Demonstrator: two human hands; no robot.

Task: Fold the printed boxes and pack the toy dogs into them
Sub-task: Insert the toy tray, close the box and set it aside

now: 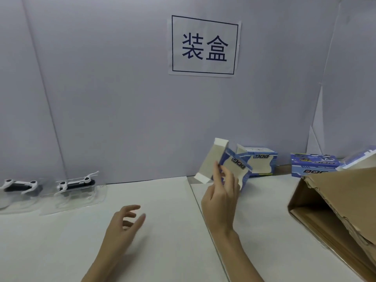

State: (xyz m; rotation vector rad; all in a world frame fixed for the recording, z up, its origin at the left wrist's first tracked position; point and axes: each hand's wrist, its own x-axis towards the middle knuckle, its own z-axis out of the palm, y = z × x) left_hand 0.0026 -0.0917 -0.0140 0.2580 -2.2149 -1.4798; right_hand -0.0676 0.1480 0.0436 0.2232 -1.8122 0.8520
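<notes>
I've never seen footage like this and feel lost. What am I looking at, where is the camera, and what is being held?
There is no machine here: a person works with bare hands, and the one picture comes from a camera worn on the head, looking forward and down. The right hand pinches a half-folded printed box, blue and white, its end flaps open, lifted above the white table. The left hand hovers open and holds nothing. At far left two toy dogs lie in clear plastic trays. By the back wall stand a folded box and a closed box. At right a brown carton lies tipped open. A paper sign hangs on the wall.
</notes>
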